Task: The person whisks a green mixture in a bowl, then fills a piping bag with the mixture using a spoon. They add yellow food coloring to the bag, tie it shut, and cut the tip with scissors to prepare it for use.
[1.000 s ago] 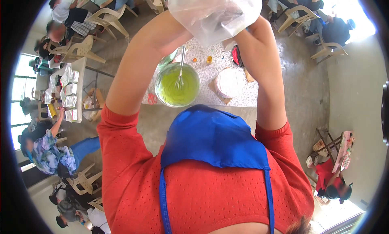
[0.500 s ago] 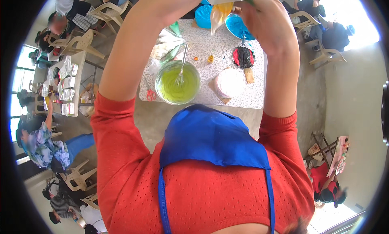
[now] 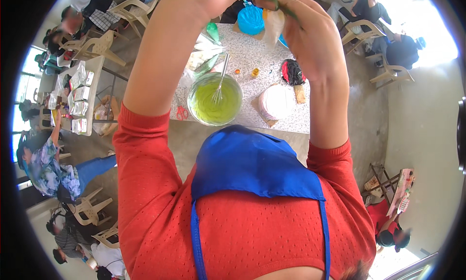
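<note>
Both my arms are raised, with the hands at the top edge of the head view. A translucent piping bag (image 3: 274, 28) hangs tip down between them, some yellow near its upper part. My right hand (image 3: 302, 25) is closed around the bag's upper part and carries green smears. Only the heel of my left hand (image 3: 221, 1) shows; its fingers are cut off by the top edge. Below stand a bowl of green cream (image 3: 213, 103) with a whisk (image 3: 221, 81) in it, and a round white-frosted cake (image 3: 276, 103) on a board.
The speckled table (image 3: 245, 117) also holds red scissors (image 3: 182, 113), filled piping bags (image 3: 199, 57), small jars (image 3: 255, 73), a black-and-red bundle (image 3: 292, 72) and a blue-covered bowl (image 3: 250, 20). Plastic chairs (image 3: 99, 47) and several people stand or sit around; a side table (image 3: 97, 66) holds packages.
My right hand has turned and moved slightly left, showing its green smears. The piping bag has shifted right and down, and the white sheet-like edge above it has left the view.
</note>
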`<state>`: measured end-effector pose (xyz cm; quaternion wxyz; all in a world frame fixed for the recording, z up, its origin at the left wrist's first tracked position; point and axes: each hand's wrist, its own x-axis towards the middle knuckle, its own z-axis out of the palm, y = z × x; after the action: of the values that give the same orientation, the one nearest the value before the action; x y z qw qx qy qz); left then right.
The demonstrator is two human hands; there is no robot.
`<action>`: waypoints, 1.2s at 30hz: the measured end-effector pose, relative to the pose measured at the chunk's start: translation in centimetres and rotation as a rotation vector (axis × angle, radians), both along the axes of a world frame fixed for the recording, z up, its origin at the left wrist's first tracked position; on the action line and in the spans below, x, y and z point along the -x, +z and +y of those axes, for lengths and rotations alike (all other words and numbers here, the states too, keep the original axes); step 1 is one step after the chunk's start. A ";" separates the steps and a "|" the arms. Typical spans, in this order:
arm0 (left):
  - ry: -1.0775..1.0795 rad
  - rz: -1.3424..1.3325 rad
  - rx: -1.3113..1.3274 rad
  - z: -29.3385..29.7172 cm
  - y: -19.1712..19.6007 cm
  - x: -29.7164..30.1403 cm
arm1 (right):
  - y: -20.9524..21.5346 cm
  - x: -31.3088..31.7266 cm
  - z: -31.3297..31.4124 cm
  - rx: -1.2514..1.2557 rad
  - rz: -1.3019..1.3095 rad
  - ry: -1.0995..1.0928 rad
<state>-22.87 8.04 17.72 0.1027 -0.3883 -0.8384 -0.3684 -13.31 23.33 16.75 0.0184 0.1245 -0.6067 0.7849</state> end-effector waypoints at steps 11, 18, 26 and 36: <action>-0.808 -0.854 -0.661 -1.5 -0.8 0.1 | -3.0 -2.6 0.0 -0.196 0.062 -0.184; -0.441 -0.751 -0.054 -4.2 -0.1 -2.5 | -2.5 -3.4 1.6 -0.203 0.040 -0.100; -0.216 0.528 0.181 0.7 -0.5 -7.3 | -4.8 -3.7 4.2 -0.250 0.023 0.049; -0.281 0.803 0.419 1.6 -0.3 -7.0 | -3.1 -4.6 4.8 -0.276 0.158 0.059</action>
<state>-15.85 9.61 17.45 0.2873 -0.6219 -0.7281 -0.0226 -8.70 28.14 13.63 0.0260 0.2049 -0.7017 0.6819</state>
